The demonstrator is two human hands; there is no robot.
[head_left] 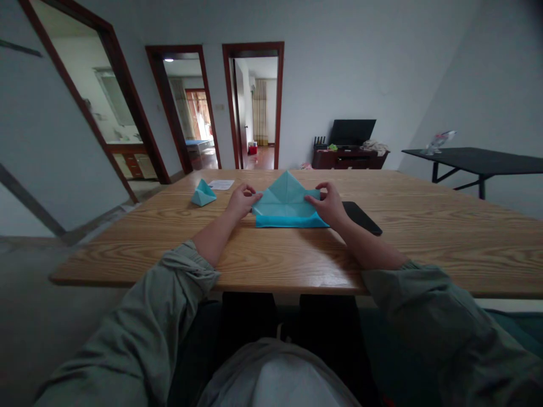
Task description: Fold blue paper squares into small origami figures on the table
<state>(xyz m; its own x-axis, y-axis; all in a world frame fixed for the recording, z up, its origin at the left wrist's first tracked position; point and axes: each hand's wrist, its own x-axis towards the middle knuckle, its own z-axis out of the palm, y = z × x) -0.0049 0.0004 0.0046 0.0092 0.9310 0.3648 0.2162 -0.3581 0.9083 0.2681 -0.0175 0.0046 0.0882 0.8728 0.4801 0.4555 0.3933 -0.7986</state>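
Two hands, the left hand (241, 202) and the right hand (327, 203), on one blue origami sheet (286, 203) — plus one small folded paper piece (203, 194), one white paper slip (221, 184), one black tablet (362, 216) — two tables, one wooden table (403, 243) and one dark table (475, 160), and three doorways (254, 107).

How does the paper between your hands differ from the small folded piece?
The folded paper is far larger than the small folded piece. The paper lies low with a pointed top and a deeper blue band along its near edge; the small piece stands up like a tent. The left hand and right hand touch the paper, not the small piece. Both are blue-green paper.
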